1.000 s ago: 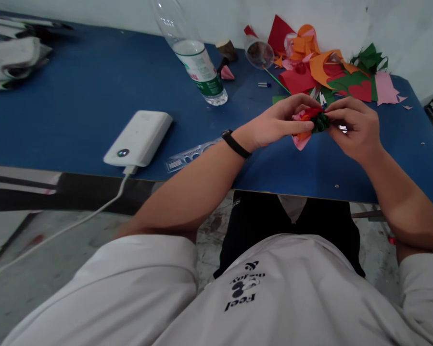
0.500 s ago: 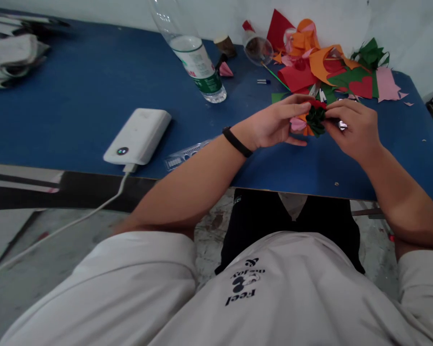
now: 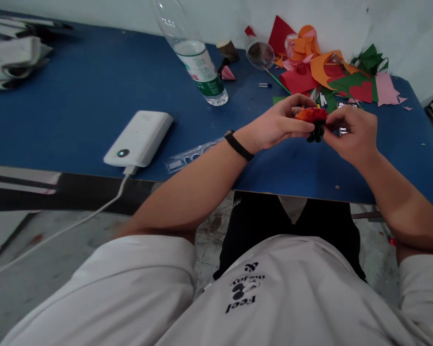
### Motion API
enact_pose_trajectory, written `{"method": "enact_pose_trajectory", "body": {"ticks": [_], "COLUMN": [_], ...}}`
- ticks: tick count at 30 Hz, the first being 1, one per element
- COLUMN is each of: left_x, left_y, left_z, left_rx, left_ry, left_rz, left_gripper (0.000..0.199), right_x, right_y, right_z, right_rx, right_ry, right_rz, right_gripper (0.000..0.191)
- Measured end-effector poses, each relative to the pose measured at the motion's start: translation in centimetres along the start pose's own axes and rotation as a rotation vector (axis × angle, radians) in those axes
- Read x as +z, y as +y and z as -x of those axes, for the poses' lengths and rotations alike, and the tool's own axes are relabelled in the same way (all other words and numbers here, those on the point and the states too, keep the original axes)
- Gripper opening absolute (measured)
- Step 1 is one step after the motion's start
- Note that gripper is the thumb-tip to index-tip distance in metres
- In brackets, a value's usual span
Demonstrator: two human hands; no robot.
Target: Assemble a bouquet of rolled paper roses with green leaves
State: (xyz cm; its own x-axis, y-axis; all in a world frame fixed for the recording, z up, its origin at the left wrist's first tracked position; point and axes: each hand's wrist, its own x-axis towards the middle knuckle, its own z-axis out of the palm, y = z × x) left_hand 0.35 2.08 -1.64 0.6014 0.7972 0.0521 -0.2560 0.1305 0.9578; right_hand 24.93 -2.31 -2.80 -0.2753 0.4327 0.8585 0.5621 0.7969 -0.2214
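Observation:
A small paper piece (image 3: 311, 115), red and orange on top with dark green petals below, is held between my two hands over the right part of the blue table. My left hand (image 3: 279, 122) grips it from the left, with the thumb across its front and the fingers behind. At its right edge, the thumb and fingertips of my right hand (image 3: 353, 129) pinch it. Just behind my hands lie scissors (image 3: 314, 93), partly hidden, and cut coloured paper (image 3: 299, 79).
A water bottle (image 3: 202, 72) stands behind my left forearm, near a clear cup (image 3: 260, 54). Left of it is a white power bank (image 3: 139, 138) with a cable. A clear stencil ruler (image 3: 187, 156) lies by my left wrist. Folded cloth (image 3: 12, 57) sits far left.
The paper piece has been turned between my hands: its pink part is now out of sight and the green petals point downward. My left thumb has moved lower across it.

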Motion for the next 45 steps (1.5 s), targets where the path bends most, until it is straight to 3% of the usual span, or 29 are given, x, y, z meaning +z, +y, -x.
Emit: {"method": "enact_pose_trajectory", "body": {"ticks": [6, 11, 17, 26, 31, 34, 37, 41, 45], "left_x": [0.0, 0.3, 0.6, 0.5, 0.7, 0.8, 1.0, 1.4, 1.4], "left_y": [0.1, 0.3, 0.4, -0.2, 0.1, 0.5, 0.6, 0.6, 0.6], "left_z": [-0.1, -0.2, 0.0, 0.1, 0.5, 0.6, 0.5, 0.5, 0.6], "left_rx": [0.009, -0.037, -0.028, -0.038, -0.075, -0.148, -0.172, -0.120, -0.077], "left_ry": [0.051, 0.123, 0.123, 0.094, 0.043, 0.005, 0.007, 0.032, 0.037], "left_rz": [-0.030, 0.012, -0.022, -0.008, 0.051, 0.108, 0.167, 0.154, 0.143], "left_gripper": [0.057, 0.048, 0.048, 0.055, 0.062, 0.045, 0.028, 0.033, 0.031], "right_x": [0.2, -0.3, -0.5, 0.7, 1.0, 0.8, 0.5, 0.7, 1.0], "right_y": [0.5, 0.4, 0.0, -0.1, -0.6, -1.0, -1.5, -1.7, -1.2], "right_z": [0.2, 0.2, 0.1, 0.3, 0.5, 0.3, 0.0, 0.1, 0.4], "right_rx": [0.054, 0.077, 0.127, 0.040, 0.213, 0.208, 0.125, 0.107, 0.103], "right_ry": [-0.031, -0.077, -0.129, 0.013, -0.023, -0.090, -0.075, -0.060, -0.080], "right_rz": [-0.067, -0.104, -0.051, -0.029, 0.114, 0.107, 0.031, 0.026, -0.067], "right_gripper": [0.005, 0.012, 0.004, 0.012, 0.005, 0.010, 0.018, 0.021, 0.005]}}
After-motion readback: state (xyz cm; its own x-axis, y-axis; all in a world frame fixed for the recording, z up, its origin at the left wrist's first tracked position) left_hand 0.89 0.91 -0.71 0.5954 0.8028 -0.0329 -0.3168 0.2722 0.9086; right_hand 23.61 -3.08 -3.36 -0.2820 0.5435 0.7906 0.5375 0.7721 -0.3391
